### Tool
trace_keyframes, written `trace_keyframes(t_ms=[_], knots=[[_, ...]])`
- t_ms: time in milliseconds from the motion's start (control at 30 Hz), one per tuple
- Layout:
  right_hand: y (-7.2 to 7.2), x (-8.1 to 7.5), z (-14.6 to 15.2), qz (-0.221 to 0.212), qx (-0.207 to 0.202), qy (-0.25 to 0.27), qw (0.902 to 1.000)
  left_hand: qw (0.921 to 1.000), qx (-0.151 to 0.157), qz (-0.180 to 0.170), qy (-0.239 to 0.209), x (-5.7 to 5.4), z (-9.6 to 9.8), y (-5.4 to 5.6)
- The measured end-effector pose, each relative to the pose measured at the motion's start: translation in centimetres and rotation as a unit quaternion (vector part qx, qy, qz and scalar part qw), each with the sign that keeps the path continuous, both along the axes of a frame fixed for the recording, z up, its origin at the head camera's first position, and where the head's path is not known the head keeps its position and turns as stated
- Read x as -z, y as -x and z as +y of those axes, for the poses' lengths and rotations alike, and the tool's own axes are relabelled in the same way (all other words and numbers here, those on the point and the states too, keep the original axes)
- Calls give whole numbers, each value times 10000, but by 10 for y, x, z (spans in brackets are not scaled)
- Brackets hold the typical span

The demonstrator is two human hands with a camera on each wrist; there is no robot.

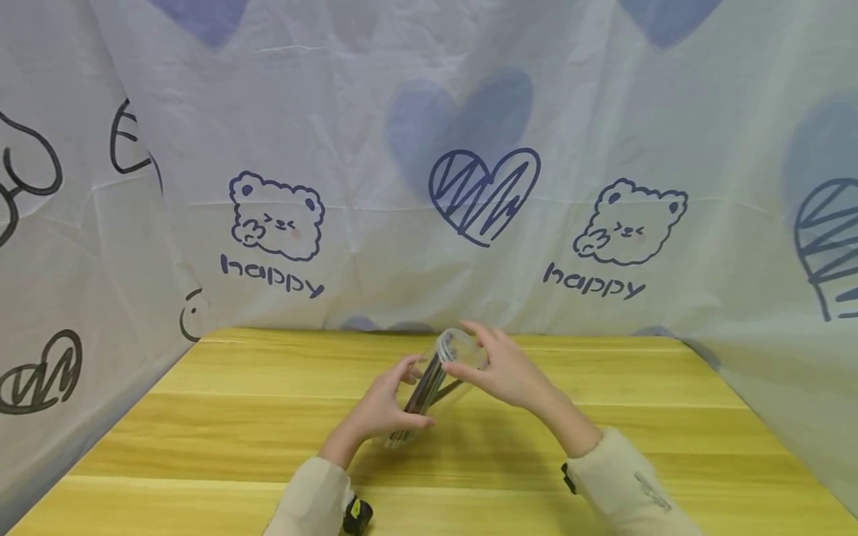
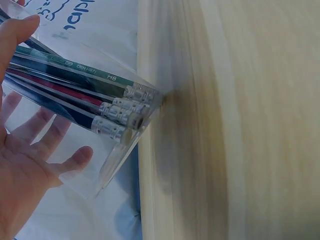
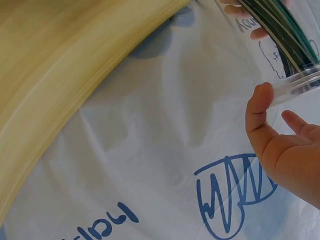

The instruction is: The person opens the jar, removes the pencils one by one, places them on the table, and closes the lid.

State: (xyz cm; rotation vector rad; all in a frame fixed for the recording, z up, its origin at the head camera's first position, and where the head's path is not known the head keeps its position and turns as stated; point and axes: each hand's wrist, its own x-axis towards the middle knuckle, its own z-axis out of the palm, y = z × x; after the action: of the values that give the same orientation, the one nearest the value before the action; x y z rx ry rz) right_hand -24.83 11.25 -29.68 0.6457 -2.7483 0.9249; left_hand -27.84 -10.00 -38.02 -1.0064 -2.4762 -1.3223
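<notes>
A clear plastic pencil tube (image 1: pixel 424 388) leans at a slant above the table, between both hands. Inside it are several pencils; in the left wrist view a green pencil (image 2: pixel 75 64) marked HB lies beside dark ones and a red one, their metal-banded eraser ends at the lower end of the tube. My left hand (image 1: pixel 382 403) holds the tube's lower part, thumb on the near side and fingers spread behind it. The right hand (image 1: pixel 504 366) grips the round upper end (image 3: pixel 300 84) between thumb and fingers. Whether that end has a separate lid is unclear.
The yellow wood-grain table (image 1: pixel 221 417) spreads out beneath the hands. Behind it hangs a pale cloth (image 1: pixel 375 246) printed with hearts, bears and the word happy, which also covers the sides. Dark straps (image 1: pixel 358 515) show at the sleeve cuffs.
</notes>
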Motion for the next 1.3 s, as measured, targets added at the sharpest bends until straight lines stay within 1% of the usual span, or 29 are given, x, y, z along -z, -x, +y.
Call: trace_keyframes(t_ms=[200,433,567,767,1067,1200,1300], knots=[[3,0,-6,13,-69,-12,10000,10000,38,42,-1,0,0,0],[6,-3,-8,-34,-107,145,9998,9994,-152,-188,244,-1,0,-1],[8,-4,-10,-45,-183,245,9995,9994,-151,-161,253,-1,0,0],[9,-3,-9,5,-477,325,9983,9995,4,-123,305,-2,-3,1],[15,1,-3,164,-792,381,9960,9987,204,-216,408,-5,-4,6],[16,2,-2,283,-987,332,9942,9983,312,-322,368,-5,-4,6],[17,0,-2,462,-1229,210,9911,9977,429,-432,308,-4,-5,6]])
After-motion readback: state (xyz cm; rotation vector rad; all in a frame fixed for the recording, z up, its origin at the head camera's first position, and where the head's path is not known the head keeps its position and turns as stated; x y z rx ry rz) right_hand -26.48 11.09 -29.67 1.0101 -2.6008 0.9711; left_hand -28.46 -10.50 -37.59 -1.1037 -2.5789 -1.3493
